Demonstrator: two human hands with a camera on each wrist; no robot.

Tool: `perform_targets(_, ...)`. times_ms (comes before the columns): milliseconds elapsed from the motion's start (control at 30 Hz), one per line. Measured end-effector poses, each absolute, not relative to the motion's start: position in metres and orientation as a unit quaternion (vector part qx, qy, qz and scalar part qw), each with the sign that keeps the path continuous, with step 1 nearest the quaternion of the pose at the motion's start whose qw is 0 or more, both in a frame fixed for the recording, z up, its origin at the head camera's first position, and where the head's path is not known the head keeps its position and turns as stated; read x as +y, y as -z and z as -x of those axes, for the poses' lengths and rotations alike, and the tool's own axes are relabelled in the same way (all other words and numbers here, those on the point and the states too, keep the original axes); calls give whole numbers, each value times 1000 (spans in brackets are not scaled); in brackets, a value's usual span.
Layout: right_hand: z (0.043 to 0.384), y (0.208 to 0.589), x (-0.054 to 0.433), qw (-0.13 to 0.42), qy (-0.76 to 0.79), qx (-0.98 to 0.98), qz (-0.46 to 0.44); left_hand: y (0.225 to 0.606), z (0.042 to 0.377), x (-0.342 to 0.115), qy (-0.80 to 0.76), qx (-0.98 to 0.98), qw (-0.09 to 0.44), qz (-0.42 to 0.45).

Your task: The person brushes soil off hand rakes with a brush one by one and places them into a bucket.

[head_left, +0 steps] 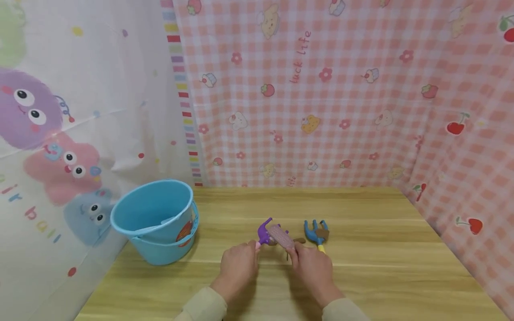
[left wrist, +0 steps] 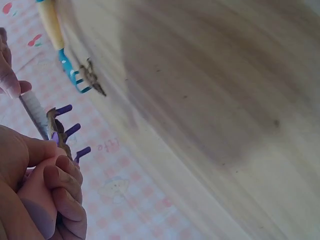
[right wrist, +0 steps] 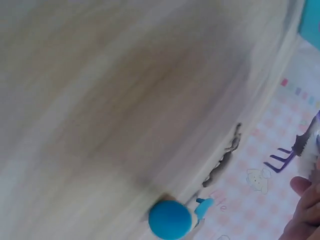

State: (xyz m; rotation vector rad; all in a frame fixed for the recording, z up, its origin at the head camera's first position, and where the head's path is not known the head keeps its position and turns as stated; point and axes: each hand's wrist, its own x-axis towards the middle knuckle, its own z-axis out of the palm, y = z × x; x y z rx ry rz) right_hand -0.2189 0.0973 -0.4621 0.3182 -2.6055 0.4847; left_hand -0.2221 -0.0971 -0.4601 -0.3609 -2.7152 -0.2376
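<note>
My left hand (head_left: 238,266) grips the pink handle (left wrist: 41,200) of a small purple toy rake (head_left: 263,233). Brown dirt-like matter (left wrist: 53,122) clings to the rake's head. Between thumb and fingers, my right hand (head_left: 316,267) pinches a pale, flat pad with a dotted surface (head_left: 282,236), held against the rake head. What kind of pad it is, I cannot tell. Just beyond the right hand lies a blue toy rake (head_left: 311,232) with a yellow handle (left wrist: 51,24); a brown patch (head_left: 322,233) shows at its tines.
A light-blue bucket (head_left: 158,247) with its handle down stands on the left of the wood-grain table (head_left: 385,276). A brown, twig-like piece (left wrist: 92,77) lies near the blue rake. Small dark crumbs dot the tabletop. Printed cloths (head_left: 305,102) hang behind and at the sides.
</note>
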Motion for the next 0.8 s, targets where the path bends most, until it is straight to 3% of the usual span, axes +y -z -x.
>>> perform_targets(800, 221, 468, 103, 208, -165, -962, -60, 458, 225, -93, 93, -973, 175, 116)
